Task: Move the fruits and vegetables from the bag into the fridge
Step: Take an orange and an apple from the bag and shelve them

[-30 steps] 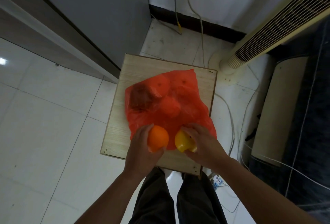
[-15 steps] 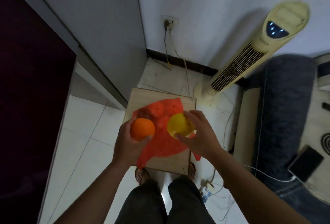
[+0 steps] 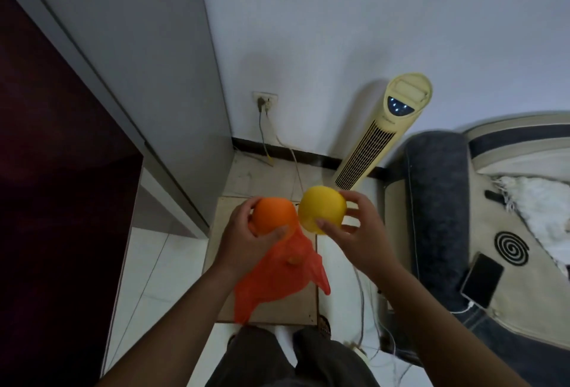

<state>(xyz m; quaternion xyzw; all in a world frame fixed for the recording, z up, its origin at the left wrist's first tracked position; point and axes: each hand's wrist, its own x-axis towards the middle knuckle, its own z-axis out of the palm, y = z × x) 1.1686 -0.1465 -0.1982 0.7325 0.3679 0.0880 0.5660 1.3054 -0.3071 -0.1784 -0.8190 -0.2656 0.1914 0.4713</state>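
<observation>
- My left hand [image 3: 246, 240], at centre frame, was clamped around an orange fruit [image 3: 274, 216].
- My right hand [image 3: 357, 232], just right of it, gripped a yellow fruit [image 3: 322, 209]; the two fruits sat just beside each other, raised above the worktop [image 3: 303, 303].
- The red bag [image 3: 277, 275] lay on the worktop below my hands, with further round items inside.
- The fridge [image 3: 148, 56] filled the upper left; a tower fan [image 3: 382, 137] stood at right of centre.

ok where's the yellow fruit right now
In the right hand, the yellow fruit is held up beside the orange, above the red bag.
</observation>
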